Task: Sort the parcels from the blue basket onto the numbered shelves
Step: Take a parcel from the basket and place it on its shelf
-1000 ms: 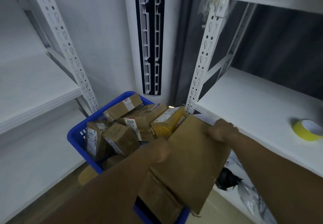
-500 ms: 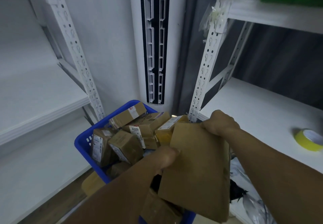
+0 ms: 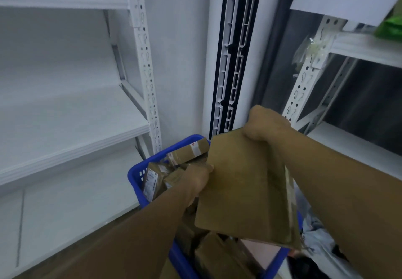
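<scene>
A large flat brown parcel (image 3: 243, 187) is held above the blue basket (image 3: 136, 173), tilted with its plain face toward me. My left hand (image 3: 196, 180) grips its left edge. My right hand (image 3: 264, 124) grips its top right corner. The basket on the floor holds several small brown parcels (image 3: 189, 150) with white labels, partly hidden behind the big parcel and my arms. White shelves stand on the left (image 3: 71, 146) and on the right (image 3: 359, 146); no shelf numbers are readable.
A tall white unit with black slots (image 3: 230, 61) stands in the corner behind the basket. A green item (image 3: 391, 26) lies on the upper right shelf. Dark and pale bags (image 3: 315, 241) lie under the right shelf.
Both hands have lifted the flat parcel higher out of the basket and tipped it more upright. My view has risen, and the yellow tape roll on the right shelf has left the frame.
</scene>
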